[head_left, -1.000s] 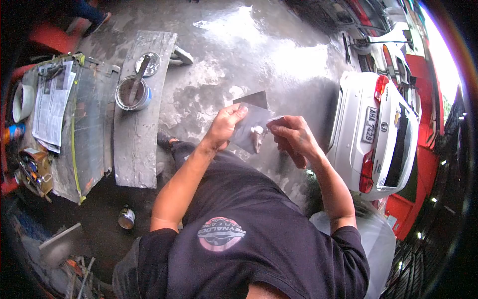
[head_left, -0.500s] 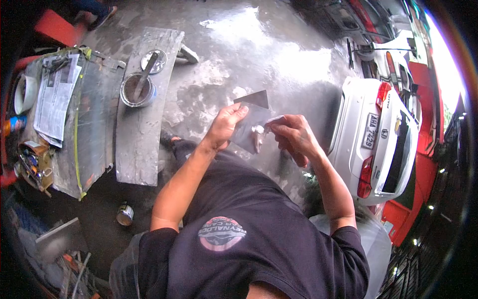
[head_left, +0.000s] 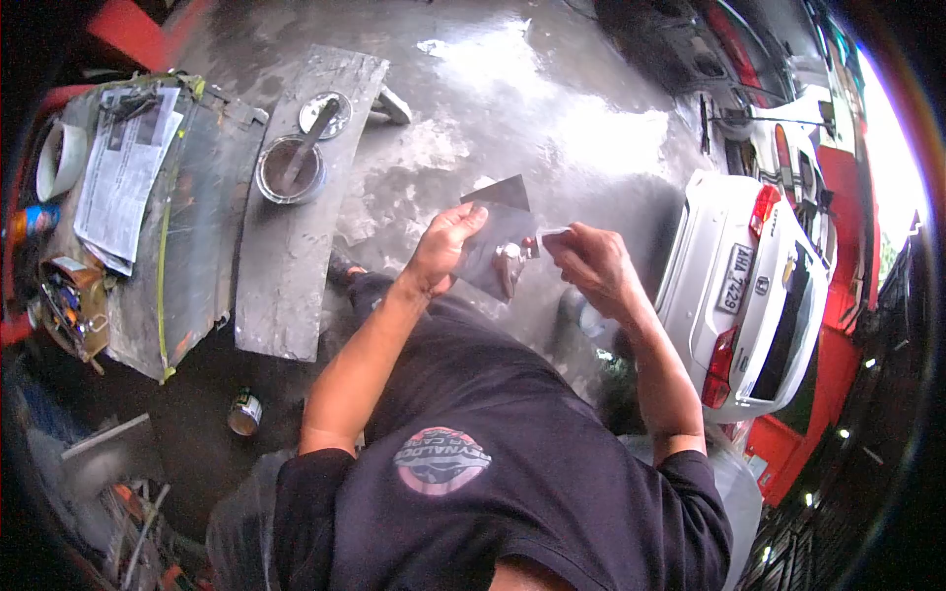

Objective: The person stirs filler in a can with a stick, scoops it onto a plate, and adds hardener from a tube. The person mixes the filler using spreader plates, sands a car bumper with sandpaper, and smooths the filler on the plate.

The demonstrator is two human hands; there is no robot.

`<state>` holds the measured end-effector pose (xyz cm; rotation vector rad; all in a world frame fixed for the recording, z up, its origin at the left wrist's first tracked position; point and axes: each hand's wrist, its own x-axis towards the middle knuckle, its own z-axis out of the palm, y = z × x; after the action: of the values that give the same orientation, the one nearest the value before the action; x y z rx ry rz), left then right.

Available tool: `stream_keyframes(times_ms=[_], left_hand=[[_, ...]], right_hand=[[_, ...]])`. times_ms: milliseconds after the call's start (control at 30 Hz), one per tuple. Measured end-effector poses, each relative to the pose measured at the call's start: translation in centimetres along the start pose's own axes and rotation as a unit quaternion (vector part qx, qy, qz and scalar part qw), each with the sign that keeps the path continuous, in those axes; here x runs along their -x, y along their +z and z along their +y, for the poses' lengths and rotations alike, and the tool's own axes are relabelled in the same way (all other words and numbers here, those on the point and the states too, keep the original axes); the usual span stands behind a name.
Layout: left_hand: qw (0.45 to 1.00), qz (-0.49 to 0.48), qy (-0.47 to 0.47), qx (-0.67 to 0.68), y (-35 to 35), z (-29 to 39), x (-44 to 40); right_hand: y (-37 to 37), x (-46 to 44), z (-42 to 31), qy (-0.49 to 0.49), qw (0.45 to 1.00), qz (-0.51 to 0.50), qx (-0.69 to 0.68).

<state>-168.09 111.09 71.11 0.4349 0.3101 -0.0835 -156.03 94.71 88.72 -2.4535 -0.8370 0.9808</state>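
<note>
My left hand [head_left: 445, 246] grips a thin, flat, dark sheet [head_left: 483, 251] by its left edge, thumb on top. A pinkish-grey smear of paste [head_left: 508, 266], with a white dab at its upper part, lies on the right side of the sheet. Just right of that, my right hand [head_left: 596, 266] is closed in a pinch on a small pale, flat-edged piece [head_left: 557, 237]; its exact kind is mostly hidden by the fingers. A small reddish bit [head_left: 531, 246] shows between this piece and the paste.
To the left, an open can [head_left: 291, 169] with a flat stick [head_left: 313, 143] stands on a plank bench [head_left: 286, 266] beside its lid. Newspaper [head_left: 128, 177] covers part of a worktable [head_left: 197, 246]. A small can [head_left: 244, 412] sits on the floor. A white car [head_left: 734, 286] is at right.
My right hand has moved slightly right and up, away from the paste, opening a gap from the sheet. The left hand and sheet stay nearly in place. The camera view has shifted slightly.
</note>
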Motion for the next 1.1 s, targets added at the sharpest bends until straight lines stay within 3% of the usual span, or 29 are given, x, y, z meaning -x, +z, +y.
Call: stream_keyframes(times_ms=[33, 133, 267, 300, 367, 433, 500, 567, 633, 700, 767, 833, 900, 967, 1000, 1067, 1100], left_hand=[[0.999, -0.002, -0.006, 0.040, -1.4, -0.4, -0.3], [0.995, 0.027, 0.003, 0.100, -5.2, -1.1, 0.3], [0.978, 0.157, 0.075, 0.110, -11.2, 0.8, 5.0], [0.976, 0.175, 0.079, 0.106, -12.7, 1.1, 6.6], [0.951, 0.239, 0.121, 0.153, -16.2, 1.3, 10.3], [0.944, 0.265, 0.137, 0.141, -21.2, 0.4, 14.4], [0.919, 0.340, 0.152, 0.130, -23.4, 0.3, 18.1], [0.879, 0.427, 0.169, 0.126, -24.6, 0.0, 20.8], [0.848, 0.484, 0.170, 0.134, -26.7, -1.7, 23.4], [0.820, 0.524, 0.176, 0.147, -27.6, -3.0, 24.5], [0.800, 0.546, 0.184, 0.169, -28.8, -4.8, 24.8], [0.778, 0.563, 0.200, 0.191, -29.8, -5.8, 24.2], [0.808, 0.521, 0.200, 0.188, -30.1, -5.9, 23.2], [0.836, 0.457, 0.215, 0.215, -30.0, -5.6, 22.2], [0.829, 0.458, 0.220, 0.234, -30.2, -5.8, 21.6], [0.827, 0.458, 0.233, 0.229, -29.3, -5.1, 20.1], [0.832, 0.454, 0.241, 0.206, -28.5, -4.3, 19.0]], right_hand=[[-0.1, -0.3, 0.0, -0.005, 1.000, -0.005, 0.000], [-0.1, -1.5, 0.0, -0.078, 0.959, -0.001, -0.271], [5.1, -7.9, -0.2, -0.117, 0.931, 0.066, -0.338], [7.1, -10.2, -0.1, -0.119, 0.928, 0.052, -0.349], [11.9, -15.4, 1.2, -0.031, 0.900, -0.064, -0.431], [23.9, -22.9, 9.7, -0.008, 0.934, -0.064, -0.352], [32.2, -27.0, 8.4, -0.012, 0.969, -0.088, -0.231], [40.8, -31.0, 6.7, -0.086, 0.973, -0.120, -0.176], [44.5, -34.2, 1.4, 0.052, 0.940, -0.331, -0.071], [55.2, -37.3, 3.9, -0.201, 0.951, -0.234, -0.010], [64.9, -40.6, 6.1, -0.241, 0.938, -0.250, 0.000], [70.7, -42.1, 6.6, -0.317, 0.932, -0.175, 0.026], [69.2, -42.6, 4.6, -0.284, 0.928, -0.222, 0.096], [66.1, -41.5, 3.6, -0.325, 0.903, -0.216, 0.181], [63.1, -39.9, 3.3, -0.278, 0.951, -0.131, 0.017], [55.1, -36.0, 1.6, -0.234, 0.950, -0.110, -0.174], [51.0, -34.2, 1.9, -0.210, 0.922, -0.217, -0.241]])
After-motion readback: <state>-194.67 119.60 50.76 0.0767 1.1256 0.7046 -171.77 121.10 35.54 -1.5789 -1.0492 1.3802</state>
